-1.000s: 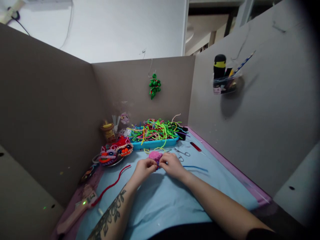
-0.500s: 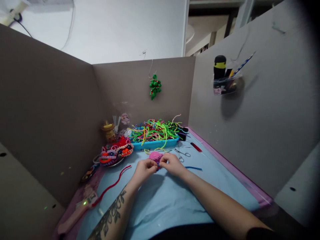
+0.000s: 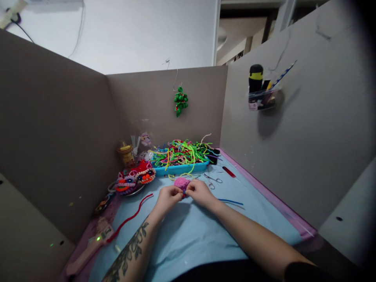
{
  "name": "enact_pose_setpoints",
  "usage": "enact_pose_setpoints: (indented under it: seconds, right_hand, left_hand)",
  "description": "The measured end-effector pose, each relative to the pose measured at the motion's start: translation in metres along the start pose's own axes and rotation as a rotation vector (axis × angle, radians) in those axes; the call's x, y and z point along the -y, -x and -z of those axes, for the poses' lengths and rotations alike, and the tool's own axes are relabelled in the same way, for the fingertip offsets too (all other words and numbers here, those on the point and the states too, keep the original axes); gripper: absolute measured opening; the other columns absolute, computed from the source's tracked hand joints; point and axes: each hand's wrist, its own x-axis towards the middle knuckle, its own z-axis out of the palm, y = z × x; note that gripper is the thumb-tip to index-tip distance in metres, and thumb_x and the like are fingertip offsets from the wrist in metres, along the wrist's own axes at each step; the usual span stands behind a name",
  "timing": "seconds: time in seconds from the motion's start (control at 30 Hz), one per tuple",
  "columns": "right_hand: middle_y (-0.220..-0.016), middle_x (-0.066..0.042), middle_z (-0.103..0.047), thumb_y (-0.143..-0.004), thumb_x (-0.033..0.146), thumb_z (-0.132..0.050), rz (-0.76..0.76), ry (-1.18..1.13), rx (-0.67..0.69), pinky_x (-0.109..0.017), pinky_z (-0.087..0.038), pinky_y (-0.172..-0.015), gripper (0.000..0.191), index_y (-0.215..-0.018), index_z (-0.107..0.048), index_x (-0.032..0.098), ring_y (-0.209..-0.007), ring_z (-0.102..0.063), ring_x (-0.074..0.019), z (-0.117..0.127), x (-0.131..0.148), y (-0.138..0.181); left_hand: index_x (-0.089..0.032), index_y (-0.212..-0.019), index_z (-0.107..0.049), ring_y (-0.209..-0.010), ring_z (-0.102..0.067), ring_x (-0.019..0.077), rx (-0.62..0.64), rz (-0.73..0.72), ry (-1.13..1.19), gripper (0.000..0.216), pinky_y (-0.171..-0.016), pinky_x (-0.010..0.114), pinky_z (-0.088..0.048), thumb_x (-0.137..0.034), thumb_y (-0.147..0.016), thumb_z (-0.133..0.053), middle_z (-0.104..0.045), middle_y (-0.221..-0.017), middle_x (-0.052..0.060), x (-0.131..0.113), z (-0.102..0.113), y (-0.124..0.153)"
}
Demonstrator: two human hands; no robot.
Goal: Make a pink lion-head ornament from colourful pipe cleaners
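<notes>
Both hands meet at the middle of the blue cloth around a small pink pipe-cleaner craft piece (image 3: 181, 182), rounded on top, with blue and red bits low down between the fingertips. My left hand (image 3: 169, 197) pinches its lower left edge, fingers closed. From the right, my right hand (image 3: 200, 192) pinches at the lower right side, thumb and forefinger pressed together. Fingers hide much of the piece's underside. A blue pipe cleaner (image 3: 232, 201) sticks out to the right from behind my right wrist; its other end is hidden.
Behind the hands stands a blue tray (image 3: 182, 169) heaped with colourful pipe cleaners (image 3: 185, 152). Scissors (image 3: 213, 179) and a red-handled tool (image 3: 229, 171) lie right. At left are finished pipe-cleaner faces (image 3: 146, 175), a red pipe cleaner (image 3: 132, 220) and a pink glue gun (image 3: 91, 250). Grey panels surround the table.
More of the blue pipe cleaner now shows to the right of my wrist. Both hands keep their pinch on the pink piece, and the whole view has shifted slightly.
</notes>
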Motion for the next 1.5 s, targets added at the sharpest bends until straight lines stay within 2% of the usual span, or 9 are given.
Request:
enact_pose_setpoints:
  seconds: [0.2,0.43,0.67,0.9,1.07,1.23,1.37,1.5]
  right_hand:
    - [-0.064,0.000,-0.061,-0.068,0.008,-0.061,-0.007,-0.117,0.047,-0.024,-0.041,-0.064,0.012,-0.060,-0.065,0.016,-0.065,-0.055,-0.0136,0.005,0.002,0.000]
    - [-0.065,0.000,-0.063,-0.069,0.008,-0.058,0.027,-0.067,0.029,-0.023,-0.040,-0.063,0.013,-0.063,-0.064,0.016,-0.065,-0.055,-0.0136,0.004,0.004,0.002]
    - [-0.064,0.000,-0.062,-0.071,0.009,-0.056,0.063,-0.078,0.011,-0.022,-0.039,-0.062,0.014,-0.061,-0.062,0.016,-0.063,-0.054,-0.0125,0.000,0.009,0.004]
    - [-0.066,0.000,-0.062,-0.071,0.010,-0.055,0.058,-0.064,0.037,-0.023,-0.039,-0.062,0.012,-0.063,-0.062,0.016,-0.064,-0.054,-0.0130,-0.002,0.010,0.006]
    - [-0.063,0.000,-0.058,-0.071,0.009,-0.056,0.104,0.041,0.003,-0.023,-0.036,-0.059,0.013,-0.060,-0.057,0.017,-0.062,-0.051,-0.0128,-0.008,0.006,0.009]
    - [-0.063,0.001,-0.056,-0.069,0.004,-0.054,0.177,0.016,0.026,-0.022,-0.036,-0.059,0.015,-0.060,-0.056,0.016,-0.062,-0.050,-0.0120,-0.015,0.001,0.010]
    - [-0.063,0.001,-0.057,-0.072,0.007,-0.054,0.115,-0.085,0.039,-0.022,-0.037,-0.060,0.014,-0.061,-0.058,0.016,-0.062,-0.050,-0.0116,-0.012,0.001,0.007]
    - [-0.062,0.001,-0.057,-0.072,0.010,-0.055,0.009,-0.163,0.039,-0.022,-0.037,-0.058,0.014,-0.060,-0.061,0.015,-0.061,-0.051,-0.0117,-0.007,0.003,0.004]
  left_hand:
    - [-0.011,-0.069,-0.066,-0.052,-0.054,0.0121,-0.001,0.025,0.131,0.015,-0.051,0.021,-0.039,-0.025,-0.065,-0.063,-0.063,-0.058,0.002,0.001,0.003,-0.001]
    - [-0.012,-0.086,-0.071,-0.068,-0.061,0.0165,0.029,-0.028,0.099,0.024,-0.060,0.024,-0.045,-0.026,-0.071,-0.059,-0.071,-0.077,0.007,0.002,0.001,-0.001]
    - [-0.013,-0.077,-0.070,-0.064,-0.058,0.0151,0.034,-0.058,0.023,0.020,-0.058,0.023,-0.044,-0.027,-0.073,-0.056,-0.067,-0.069,0.004,0.002,-0.002,-0.002]
    - [-0.014,-0.063,-0.063,-0.056,-0.049,0.0122,0.014,-0.085,-0.101,0.017,-0.056,0.022,-0.037,-0.023,-0.073,-0.053,-0.057,-0.056,-0.001,0.010,-0.003,-0.003]
    - [-0.015,-0.066,-0.063,-0.059,-0.050,0.0131,-0.034,-0.173,-0.240,0.016,-0.058,0.022,-0.036,-0.018,-0.074,-0.050,-0.060,-0.061,0.000,0.011,-0.005,0.000]
    - [-0.016,-0.067,-0.063,-0.063,-0.052,0.0137,-0.076,-0.233,-0.360,0.016,-0.061,0.023,-0.035,-0.013,-0.073,-0.049,-0.061,-0.066,0.002,0.006,-0.005,0.004]
    - [-0.015,-0.065,-0.061,-0.061,-0.050,0.0131,-0.061,-0.211,-0.295,0.016,-0.061,0.023,-0.035,-0.015,-0.074,-0.048,-0.059,-0.064,0.001,0.004,-0.005,0.002]
    - [-0.014,-0.062,-0.059,-0.056,-0.046,0.0116,0.040,-0.141,-0.098,0.018,-0.056,0.021,-0.034,-0.022,-0.076,-0.049,-0.052,-0.056,-0.001,0.002,-0.002,0.000]
